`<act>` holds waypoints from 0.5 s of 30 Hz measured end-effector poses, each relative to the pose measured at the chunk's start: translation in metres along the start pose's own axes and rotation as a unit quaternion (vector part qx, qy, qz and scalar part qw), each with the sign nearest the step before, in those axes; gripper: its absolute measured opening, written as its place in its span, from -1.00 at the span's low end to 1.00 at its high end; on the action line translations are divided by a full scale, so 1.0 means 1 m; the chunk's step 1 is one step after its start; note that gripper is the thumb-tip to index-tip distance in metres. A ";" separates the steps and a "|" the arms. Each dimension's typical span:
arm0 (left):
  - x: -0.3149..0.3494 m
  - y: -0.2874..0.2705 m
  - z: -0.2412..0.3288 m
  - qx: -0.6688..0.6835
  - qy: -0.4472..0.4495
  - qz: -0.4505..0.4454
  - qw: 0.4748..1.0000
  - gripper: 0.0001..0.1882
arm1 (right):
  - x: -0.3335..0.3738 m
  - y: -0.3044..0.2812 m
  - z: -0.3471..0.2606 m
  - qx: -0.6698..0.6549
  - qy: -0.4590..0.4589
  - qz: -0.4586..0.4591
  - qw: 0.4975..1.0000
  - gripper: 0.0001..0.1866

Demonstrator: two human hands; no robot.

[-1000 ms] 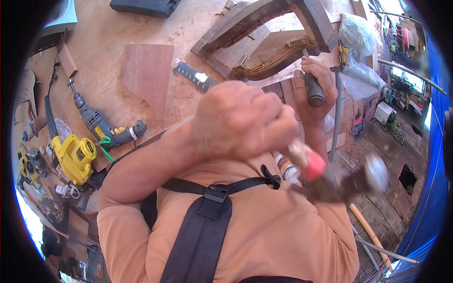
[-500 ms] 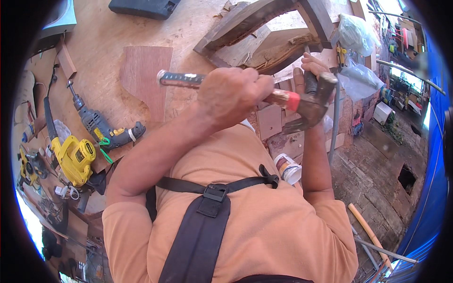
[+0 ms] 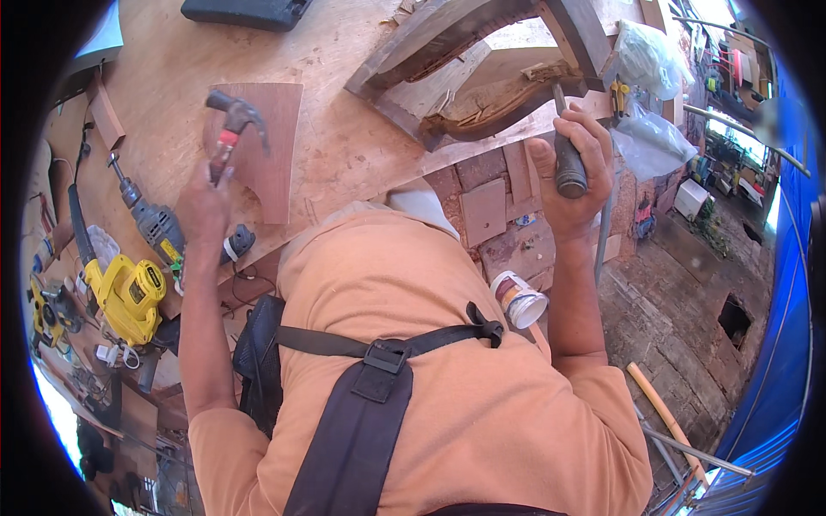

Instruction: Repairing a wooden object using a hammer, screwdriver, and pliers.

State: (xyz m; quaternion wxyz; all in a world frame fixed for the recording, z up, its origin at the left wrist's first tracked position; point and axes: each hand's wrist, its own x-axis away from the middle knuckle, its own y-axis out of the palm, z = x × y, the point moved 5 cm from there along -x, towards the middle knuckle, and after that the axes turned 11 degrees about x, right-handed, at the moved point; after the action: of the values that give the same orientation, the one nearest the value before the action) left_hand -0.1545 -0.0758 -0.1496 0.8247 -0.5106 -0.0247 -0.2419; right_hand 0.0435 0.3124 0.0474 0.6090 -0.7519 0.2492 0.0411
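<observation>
My left hand [image 3: 206, 205] is closed around the handle of a claw hammer [image 3: 231, 138], raised over a flat reddish board with a curved edge [image 3: 277, 155]. My right hand [image 3: 587, 168] grips the dark handle of a chisel [image 3: 570, 172]. The chisel's blade meets the near right part of a dark wooden frame [image 3: 404, 64], where the wood looks rough and chipped. That frame has curved members around a large opening and rests at the edge of the workbench [image 3: 335, 112].
At left lie a grey power drill [image 3: 159, 224], a yellow blower [image 3: 129, 297] and cables. A dark case [image 3: 249, 12] sits at the far side. Plastic bags [image 3: 650, 64] hang at right. A white tub [image 3: 520, 301] stands below the bench edge, and a long pole [image 3: 662, 413] lies lower right.
My left hand has swung the hammer away from the chisel, out to the left. My right hand still holds the chisel against the frame, its handle now uncovered.
</observation>
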 end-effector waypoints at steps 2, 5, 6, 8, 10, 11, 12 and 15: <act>-0.005 -0.009 -0.010 -0.026 -0.067 0.002 0.997 -0.75 | -0.001 -0.002 -0.001 0.014 -0.011 -0.003 1.000 -0.58; -0.011 -0.005 -0.019 -0.047 -0.090 -0.013 0.995 -0.68 | -0.003 -0.004 0.001 0.016 0.013 -0.031 0.999 -0.50; -0.013 -0.005 -0.016 -0.046 -0.090 -0.013 0.995 -0.68 | -0.005 -0.004 0.001 0.012 -0.003 -0.034 0.999 -0.48; -0.016 -0.018 0.031 -0.052 0.138 0.092 0.985 -0.59 | -0.005 -0.005 0.001 0.013 -0.018 -0.038 0.999 -0.45; -0.012 -0.020 0.094 0.065 0.190 0.043 0.979 -0.56 | -0.007 -0.006 -0.002 -0.014 -0.033 -0.048 0.998 -0.44; -0.005 -0.017 0.130 0.197 0.163 -0.048 0.966 -0.59 | -0.007 -0.006 -0.001 -0.014 -0.032 -0.049 0.998 -0.44; 0.006 -0.019 0.177 0.277 0.068 -0.192 0.939 -0.56 | -0.007 -0.006 0.000 -0.016 -0.025 -0.053 0.998 -0.44; 0.033 0.001 0.274 0.442 0.071 -0.474 0.759 -0.30 | -0.011 -0.006 0.000 -0.021 -0.023 -0.062 0.998 -0.46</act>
State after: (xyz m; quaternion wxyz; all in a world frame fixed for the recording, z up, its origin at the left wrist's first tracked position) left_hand -0.0680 0.1465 -0.0099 0.7383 0.0059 -0.3087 -0.5996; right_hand 0.0364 0.3172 0.0562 0.6002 -0.7774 0.1865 0.0258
